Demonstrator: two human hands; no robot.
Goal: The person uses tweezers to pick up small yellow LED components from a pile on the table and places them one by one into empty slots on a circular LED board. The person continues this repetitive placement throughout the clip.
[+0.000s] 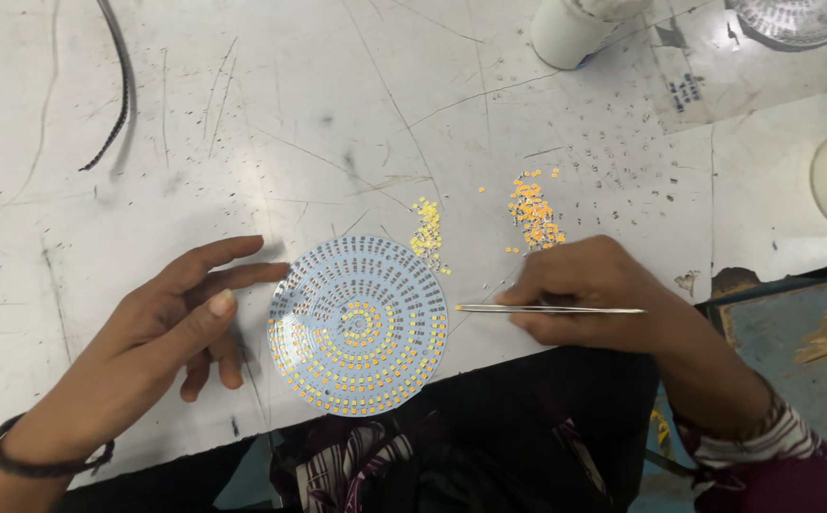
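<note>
Nearest, at the scratched white surface (243, 123) edge: round pale-blue circuit board (358, 325) dotted with yellow chips. Left hand (162, 332) open, fingertips touching its rim. Right hand (589, 290) closed around thin metal tweezers (546, 309), tips at board's right edge. Beyond, loose yellow chip piles (532, 214).

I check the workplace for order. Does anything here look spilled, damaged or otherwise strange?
Yes. Small yellow chips lie loose in two scattered piles on the white table, with strays around them, not in a tray. The table is scratched, and its edge is chipped near the right hand. The round LED board looks undamaged.
</note>
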